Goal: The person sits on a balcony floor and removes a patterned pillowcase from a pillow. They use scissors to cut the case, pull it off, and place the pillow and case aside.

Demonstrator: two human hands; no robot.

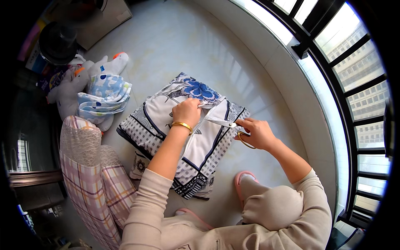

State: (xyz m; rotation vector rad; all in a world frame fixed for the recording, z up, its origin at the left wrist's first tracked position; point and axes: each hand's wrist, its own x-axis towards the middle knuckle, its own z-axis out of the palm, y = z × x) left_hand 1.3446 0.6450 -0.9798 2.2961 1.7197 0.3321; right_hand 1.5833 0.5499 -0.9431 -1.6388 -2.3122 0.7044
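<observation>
On the tiled floor before me lies a stuffed square cushion (162, 131) in white fabric with a blue flower, dark bands and grey checks. My left hand (187, 111) pinches the fabric beside a pale strip or seam edge that runs across the cushion's top. In my right hand (257, 132) is a pair of scissors (225, 122) with gold-coloured handles. Their blades point left, lying over the white fabric close to the left hand. Whether the blade tips have gone into the fabric I cannot tell. A second patterned fabric piece (140, 165) shows from under the cushion.
Plaid pillows (84, 175) with lace stand at my left. Beyond them sit grey plush geese (115, 64) and a folded blue-and-white cloth (104, 97). A black round container (57, 42) is at the upper left. A low ledge (281, 75) and a barred window (359, 93) curve along the right.
</observation>
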